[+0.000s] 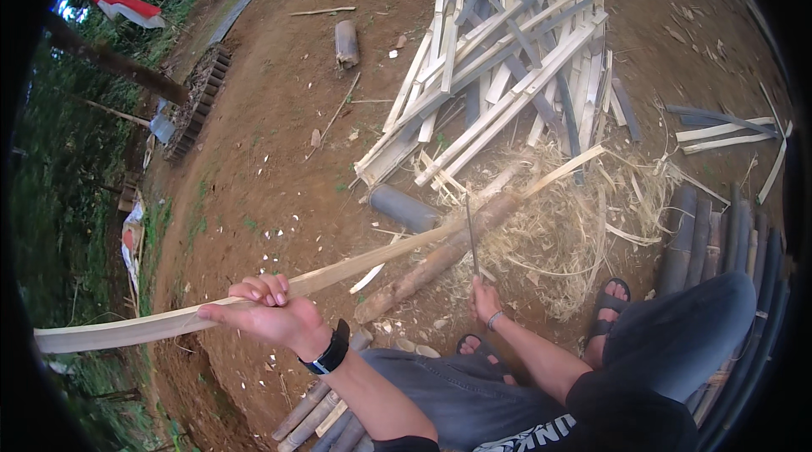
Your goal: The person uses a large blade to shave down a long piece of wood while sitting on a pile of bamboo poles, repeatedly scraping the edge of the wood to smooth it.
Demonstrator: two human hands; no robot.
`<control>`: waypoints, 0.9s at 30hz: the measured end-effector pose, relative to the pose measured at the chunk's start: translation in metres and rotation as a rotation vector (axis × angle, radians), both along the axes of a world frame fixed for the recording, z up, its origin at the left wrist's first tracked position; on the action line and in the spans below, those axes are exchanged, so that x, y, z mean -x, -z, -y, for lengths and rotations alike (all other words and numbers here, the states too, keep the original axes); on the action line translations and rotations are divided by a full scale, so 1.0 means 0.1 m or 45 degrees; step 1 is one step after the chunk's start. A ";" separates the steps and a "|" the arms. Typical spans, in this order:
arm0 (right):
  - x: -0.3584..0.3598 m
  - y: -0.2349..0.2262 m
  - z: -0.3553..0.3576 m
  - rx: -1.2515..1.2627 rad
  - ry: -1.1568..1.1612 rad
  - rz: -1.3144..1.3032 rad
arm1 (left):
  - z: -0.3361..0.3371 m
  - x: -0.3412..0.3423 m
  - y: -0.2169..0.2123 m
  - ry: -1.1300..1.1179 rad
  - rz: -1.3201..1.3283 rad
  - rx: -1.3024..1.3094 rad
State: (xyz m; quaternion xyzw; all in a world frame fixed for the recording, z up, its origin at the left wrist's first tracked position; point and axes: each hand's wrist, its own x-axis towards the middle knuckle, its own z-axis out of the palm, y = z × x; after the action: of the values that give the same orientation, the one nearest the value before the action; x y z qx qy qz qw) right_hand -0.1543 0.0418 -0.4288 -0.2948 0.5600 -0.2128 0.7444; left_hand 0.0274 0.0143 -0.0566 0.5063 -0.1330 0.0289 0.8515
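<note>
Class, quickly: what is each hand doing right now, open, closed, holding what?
Left hand: closed around the long pale bamboo strip.
Right hand: closed on the handle of a thin upright blade set against the strip.

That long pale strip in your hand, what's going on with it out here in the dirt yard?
The person sits over bare dirt, the left hand gripping a long bamboo strip that stretches across the view. The right hand holds a thin blade upright against the strip, above a round log lying on the ground. Pale shavings are heaped by the sandalled feet. Farther off lies a pile of split slats.
</note>
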 end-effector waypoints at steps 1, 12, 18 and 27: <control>-0.08 -0.12 0.03 -0.045 0.012 0.029 | -0.01 -0.03 -0.01 0.001 -0.001 0.006; -0.05 -0.36 0.00 -0.129 -0.066 -0.171 | -0.18 -0.08 -0.09 0.070 -0.060 0.092; 0.79 -1.68 0.64 0.801 -0.301 -0.254 | -0.03 0.09 -0.35 0.447 -0.004 0.147; 1.57 -3.86 1.25 1.342 -0.426 -0.026 | 0.73 0.34 -2.00 1.165 -0.140 -0.059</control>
State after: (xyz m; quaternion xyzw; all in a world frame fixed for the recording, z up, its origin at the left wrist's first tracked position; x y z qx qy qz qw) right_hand -0.3112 -0.0834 -0.0433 -0.7147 0.3303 -0.3402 0.5142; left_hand -0.0063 -0.0584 0.1434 0.4154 -0.2980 -0.3797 0.7710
